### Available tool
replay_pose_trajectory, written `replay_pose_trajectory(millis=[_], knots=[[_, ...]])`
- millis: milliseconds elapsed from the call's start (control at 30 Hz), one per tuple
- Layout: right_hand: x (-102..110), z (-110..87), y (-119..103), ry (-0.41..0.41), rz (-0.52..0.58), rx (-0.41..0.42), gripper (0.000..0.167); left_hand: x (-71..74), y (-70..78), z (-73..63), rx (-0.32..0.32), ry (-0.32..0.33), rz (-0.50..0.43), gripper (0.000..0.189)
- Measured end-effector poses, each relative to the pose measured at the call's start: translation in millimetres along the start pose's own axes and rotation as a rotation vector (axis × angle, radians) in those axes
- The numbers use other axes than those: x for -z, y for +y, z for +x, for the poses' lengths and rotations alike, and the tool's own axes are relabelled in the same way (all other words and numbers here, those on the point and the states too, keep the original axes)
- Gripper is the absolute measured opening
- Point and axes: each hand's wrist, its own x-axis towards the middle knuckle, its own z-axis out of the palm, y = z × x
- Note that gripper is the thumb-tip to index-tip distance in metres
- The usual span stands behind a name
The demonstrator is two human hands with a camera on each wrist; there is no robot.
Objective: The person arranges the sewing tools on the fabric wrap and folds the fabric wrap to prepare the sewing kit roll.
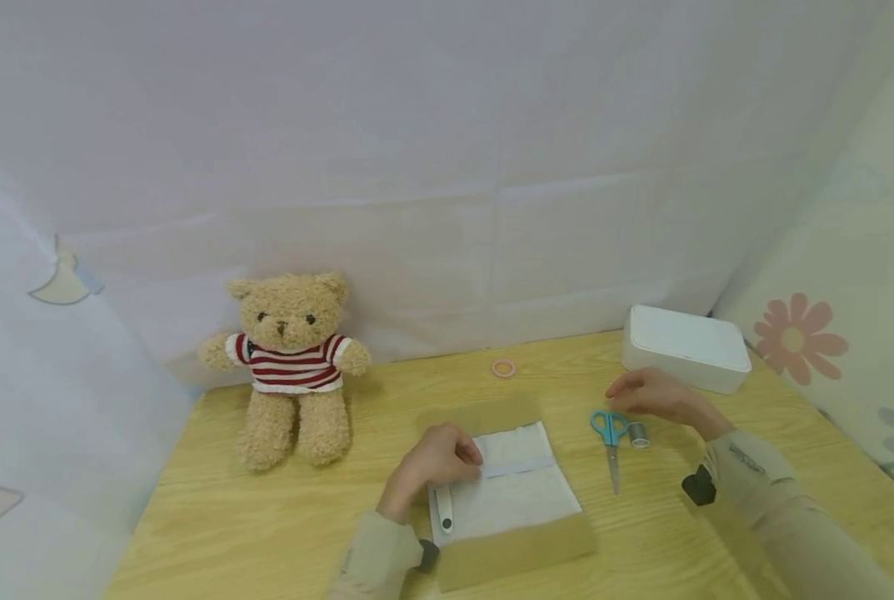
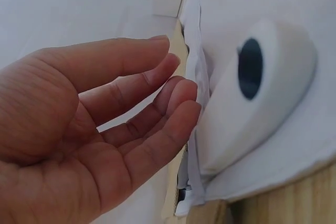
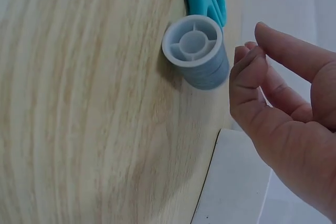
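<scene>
Left hand (image 1: 442, 457): fingers loosely bent, thumb apart from them, nothing gripped. It's over the left part of the white cloth (image 1: 506, 500), next to the white tool (image 1: 442, 504) (dark round spot on one end). Can't tell if fingertips touch cloth. Cloth lies on a tan sheet (image 1: 517, 552) on the table (image 1: 289, 517), tool on top. Right hand (image 1: 652, 394): fingers bent, tips close to thumb, no object visible in them; near spool (image 3: 197, 51) and blue scissors (image 1: 609, 435).

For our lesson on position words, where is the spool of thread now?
In the head view, the spool is right of centre on the table, just right of the scissors and below the right hand.
</scene>
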Motion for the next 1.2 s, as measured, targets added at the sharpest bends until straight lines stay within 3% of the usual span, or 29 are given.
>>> replay_pose_trajectory(millis=[500,1033,1200], knots=[[-4.3,7.4,2.6,-0.042,-0.139,-0.019,0.027,0.4,0.6,-1.3,0.006,-0.003,-0.014,0.005],[-8.4,9.5,4.9,0.005,-0.190,-0.007,0.014,2.0,0.4,-1.7,-0.001,-0.008,-0.016,0.005],[-7.7,5.7,-1.8,0.000,-0.149,-0.017,0.016,2.1,1.0,-2.6,-0.002,-0.007,-0.015,0.005]])
